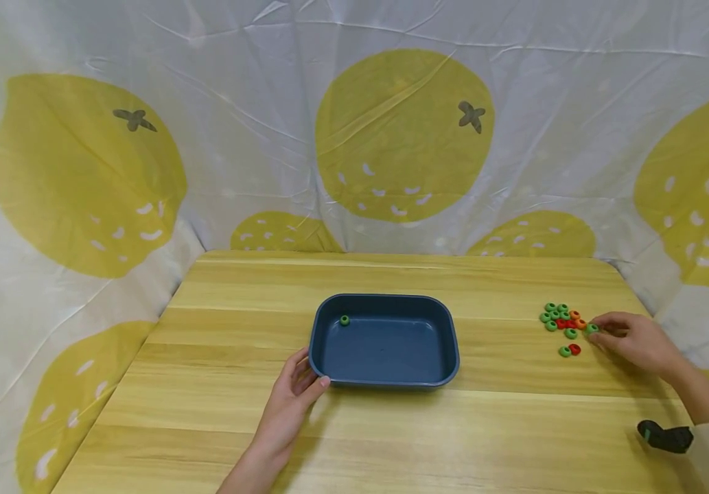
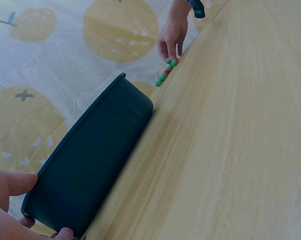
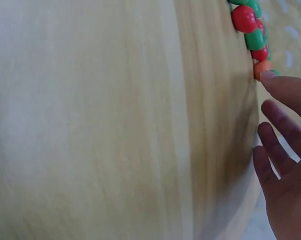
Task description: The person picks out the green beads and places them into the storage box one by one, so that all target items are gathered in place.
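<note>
My left hand (image 1: 289, 405) grips a dark blue rectangular tray (image 1: 385, 382) by its front left corner, thumb at the rim and fingers around the side. A single green bead (image 1: 344, 320) lies inside, near the tray's back left. Far to the right, my right hand (image 1: 638, 339) pinches another green bead (image 1: 591, 328) between thumb and index finger, at the edge of a loose group of beads. In the right wrist view the thumb tip covers most of that bead, beside an orange bead (image 3: 261, 68); the other fingers are spread and slightly bent.
The group holds several green beads (image 1: 551, 326), red beads (image 1: 571, 324) and orange beads (image 1: 574, 315). A little nearer, a red bead (image 1: 574, 349) touches a green one. Behind the wooden table (image 1: 237, 288) hangs a cloth (image 1: 255, 137) printed with yellow fruit.
</note>
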The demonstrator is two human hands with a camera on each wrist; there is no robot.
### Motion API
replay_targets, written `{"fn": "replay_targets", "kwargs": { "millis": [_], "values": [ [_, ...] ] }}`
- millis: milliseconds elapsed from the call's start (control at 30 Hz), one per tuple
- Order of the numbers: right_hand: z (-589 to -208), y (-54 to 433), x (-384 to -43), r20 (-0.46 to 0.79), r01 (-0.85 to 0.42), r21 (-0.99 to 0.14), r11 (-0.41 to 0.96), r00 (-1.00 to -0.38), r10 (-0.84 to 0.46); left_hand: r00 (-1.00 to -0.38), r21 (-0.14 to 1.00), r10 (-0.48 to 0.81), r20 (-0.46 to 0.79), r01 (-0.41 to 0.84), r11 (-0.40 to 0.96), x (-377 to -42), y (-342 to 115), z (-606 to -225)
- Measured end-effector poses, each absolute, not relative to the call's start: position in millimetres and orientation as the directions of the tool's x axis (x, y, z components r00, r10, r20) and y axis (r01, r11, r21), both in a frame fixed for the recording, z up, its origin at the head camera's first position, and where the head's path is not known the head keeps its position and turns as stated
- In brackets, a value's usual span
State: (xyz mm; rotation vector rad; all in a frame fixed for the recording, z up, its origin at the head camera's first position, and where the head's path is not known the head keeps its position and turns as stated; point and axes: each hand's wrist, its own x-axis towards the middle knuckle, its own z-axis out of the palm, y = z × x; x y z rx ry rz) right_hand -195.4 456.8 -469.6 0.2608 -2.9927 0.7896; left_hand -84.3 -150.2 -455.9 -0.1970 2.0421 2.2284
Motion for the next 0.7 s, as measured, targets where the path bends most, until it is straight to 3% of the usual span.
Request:
{"fn": "replay_targets", "kwargs": {
  "millis": [300, 700],
  "values": [
    [-453.5, 447.4, -202.2, 0.029, -0.161, -0.536, 0.829, -0.984, -0.173, -0.984, 0.979, -0.009, -0.177, -0.176, -0.100, -85.7, -151.7, -457.3],
    [-432.1, 414.6, -214.1, 0.094, -0.267, -0.504, 0.821, -0.962, -0.255, -0.984, 0.980, -0.003, -0.176, -0.175, -0.100, -85.5, -151.9, -458.6]
  ]
}}
